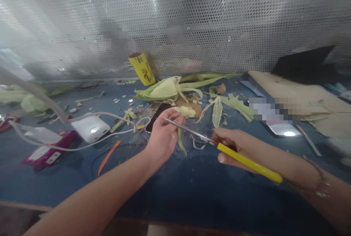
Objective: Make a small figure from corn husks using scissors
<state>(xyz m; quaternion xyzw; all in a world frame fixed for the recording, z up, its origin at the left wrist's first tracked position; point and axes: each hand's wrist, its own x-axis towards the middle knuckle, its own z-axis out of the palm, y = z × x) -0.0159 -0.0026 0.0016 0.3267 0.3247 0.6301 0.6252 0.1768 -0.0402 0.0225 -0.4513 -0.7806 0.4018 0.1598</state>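
Observation:
My left hand [163, 130] is closed, its fingertips pinching a small pale yellow, ruffled piece [187, 111] that looks like folded corn husk. In my right hand [233, 144] is a yellow-handled tool [246, 161] with a long thin metal end, possibly long-nose pliers. Its tip reaches across to my left fingers, just below the pale piece; whether it touches them I cannot tell. Thin husk strips hang under my left hand. Behind the hands lies a corn cob in pale green husk [164, 89], and a brown cardboard piece [196, 108] lies before it.
A yellow tube [142, 68] leans at the metal mesh panel [175, 16]. On the left are a white power bank [91, 128], cables and a purple object [51, 152]. An orange strip [109, 158] lies in front. Loose husks [217, 112], cardboard [293, 93] and a phone-like object [283, 130] are at right.

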